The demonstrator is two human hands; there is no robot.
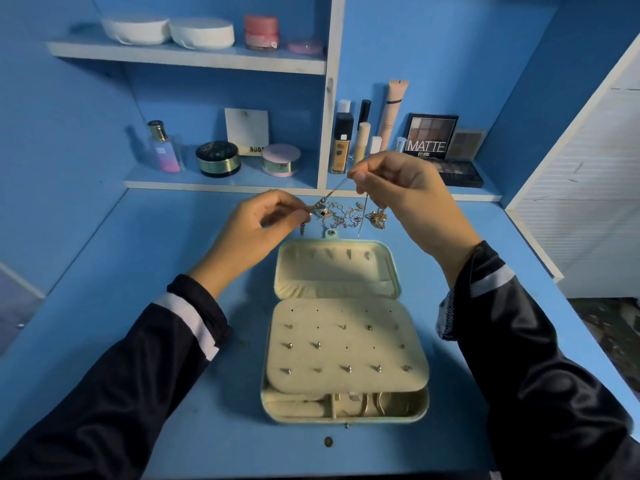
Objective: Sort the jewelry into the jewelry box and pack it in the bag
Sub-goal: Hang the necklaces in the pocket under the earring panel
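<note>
Spreading across most of the view, a blue desk (138, 341) bore everything, and a blue-and-white shelf unit (221, 183) stocked with cosmetics rose along its far edge. At the middle of the desk lay the cream jewelry box (332, 336), wide open, its lid (336, 268) folded back flat toward the shelves. Two dark sleeves with a pale band reached in from either side.

The left hand (256, 230) and the right hand (405, 192) were raised just beyond the box, each with thumb and fingertips pinched on one end of a thin chain (334, 190). The chain ran taut and slanted between them, lower at the left, and a loose strand dropped from the right hand.

Beneath it, on the desk behind the lid, sat a tangled jewelry pile (346, 216) of gold and silver pieces. Small stud earrings (346, 368) stood in rows on the box's perforated panel, with open compartments showing under its near edge.
</note>
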